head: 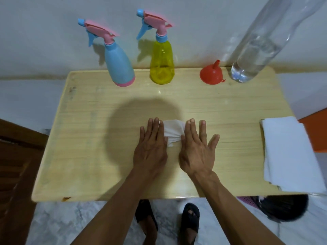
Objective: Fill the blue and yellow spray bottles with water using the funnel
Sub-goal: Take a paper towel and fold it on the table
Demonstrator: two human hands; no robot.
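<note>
A single head-worn camera looks steeply down, close over the table point(85, 156), toward the wall.

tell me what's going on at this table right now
A person presses both flat hands, left hand and right hand, on a crumpled white tissue at the middle of the pale wooden table. The blue spray bottle, yellow spray bottle, red plastic funnel and clear water bottle stand untouched along the back edge, sprayer caps still on.

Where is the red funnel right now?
In the head view, the red funnel rests mouth-down at the table's far edge, between the yellow spray bottle and the clear water bottle.
</note>
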